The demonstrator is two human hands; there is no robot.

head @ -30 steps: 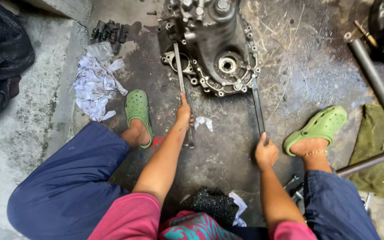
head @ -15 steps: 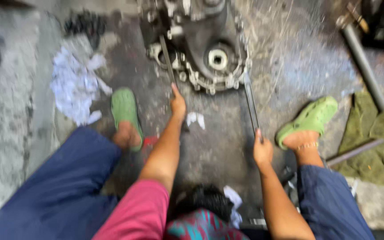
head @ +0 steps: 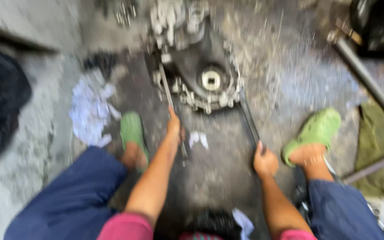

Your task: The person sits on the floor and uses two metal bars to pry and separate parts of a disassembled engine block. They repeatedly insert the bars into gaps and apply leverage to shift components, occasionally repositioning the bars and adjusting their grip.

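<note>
The left hand (head: 174,126) has its fingers wrapped around a long metal bar (head: 170,106) at the frame's centre. The right hand (head: 264,161), lower right of centre, is closed on a second bar (head: 249,120). Both bars run up to the rim of a greasy metal gear housing (head: 201,66) lying on the concrete floor (head: 290,75) at upper centre. Green clogs (head: 317,131) flank the hands; crumpled paper (head: 90,113) lies at left. The picture is blurred.
</note>
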